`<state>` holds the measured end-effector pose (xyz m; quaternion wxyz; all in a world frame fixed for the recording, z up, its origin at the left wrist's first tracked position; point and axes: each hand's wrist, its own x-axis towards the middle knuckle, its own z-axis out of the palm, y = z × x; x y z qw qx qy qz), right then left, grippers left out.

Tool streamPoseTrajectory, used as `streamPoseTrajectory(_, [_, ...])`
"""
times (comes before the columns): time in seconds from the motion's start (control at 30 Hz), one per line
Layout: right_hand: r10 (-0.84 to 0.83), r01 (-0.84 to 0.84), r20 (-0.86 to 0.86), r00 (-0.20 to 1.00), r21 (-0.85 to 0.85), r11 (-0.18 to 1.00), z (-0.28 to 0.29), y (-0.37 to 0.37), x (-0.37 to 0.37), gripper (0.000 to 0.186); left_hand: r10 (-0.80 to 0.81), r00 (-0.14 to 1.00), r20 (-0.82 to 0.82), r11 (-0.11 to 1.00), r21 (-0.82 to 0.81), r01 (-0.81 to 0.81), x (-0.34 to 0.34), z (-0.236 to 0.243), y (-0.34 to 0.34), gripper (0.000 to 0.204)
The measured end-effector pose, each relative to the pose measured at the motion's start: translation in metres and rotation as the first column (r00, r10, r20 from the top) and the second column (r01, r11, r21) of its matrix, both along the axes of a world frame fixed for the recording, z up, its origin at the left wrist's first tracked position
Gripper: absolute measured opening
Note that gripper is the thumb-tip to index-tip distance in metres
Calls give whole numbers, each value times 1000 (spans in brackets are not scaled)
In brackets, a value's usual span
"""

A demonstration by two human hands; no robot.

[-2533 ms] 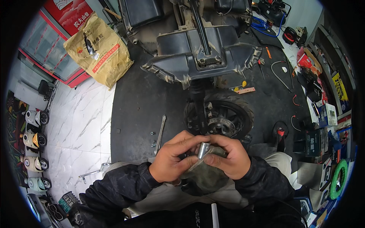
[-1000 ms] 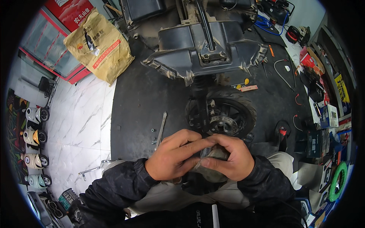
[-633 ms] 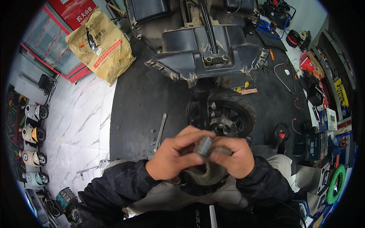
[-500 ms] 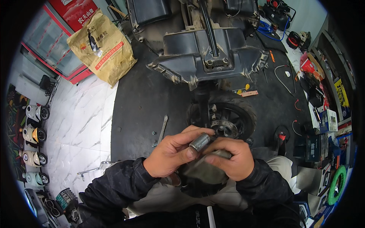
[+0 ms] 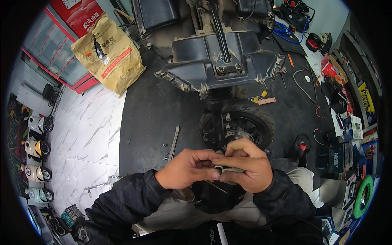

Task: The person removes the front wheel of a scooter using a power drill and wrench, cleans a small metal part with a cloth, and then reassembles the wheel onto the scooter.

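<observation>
My left hand and my right hand meet above my lap, both closed, fingertips together. Between them shows the pale ring-shaped end of a metal sleeve, pinched by my left thumb and fingers; most of it is hidden. A dull greyish piece sits in my right hand's fingers, too covered to name. Just beyond my hands stands a wheel with a black tyre, beside a dark fork leg under the scooter's black plastic body.
A spanner and small bolts lie on the black mat left of my hands. At the far left a tan paper sack leans by a red-framed fridge. Boxes and a green ring line the right side.
My hands have come closer together, and my right fingers now cover the metal sleeve that stood out plainly before. The view has shifted slightly.
</observation>
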<state>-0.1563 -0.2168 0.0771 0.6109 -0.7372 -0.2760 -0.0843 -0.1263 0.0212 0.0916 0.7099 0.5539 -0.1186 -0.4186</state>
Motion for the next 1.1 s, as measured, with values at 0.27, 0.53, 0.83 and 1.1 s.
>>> streamPoseTrajectory(0.27, [132,-109,-207,969,120,987,-6,4,-9,26,-131,971,-200,990,33,140,-1,5,1,22])
streamPoseTrajectory(0.53, [50,12,-391,919,154,988,-15,13,-13,39,-129,987,-100,987,84,137,-2,-1,-10,19])
streamPoseTrajectory(0.83, [161,-40,-377,912,310,950,-14,1,-5,46,-68,990,-126,997,-37,64,1,0,-4,22])
streamPoseTrajectory(1.1, [90,-47,-215,972,199,979,-19,10,-12,27,-76,987,-142,997,-3,76,3,2,-4,23])
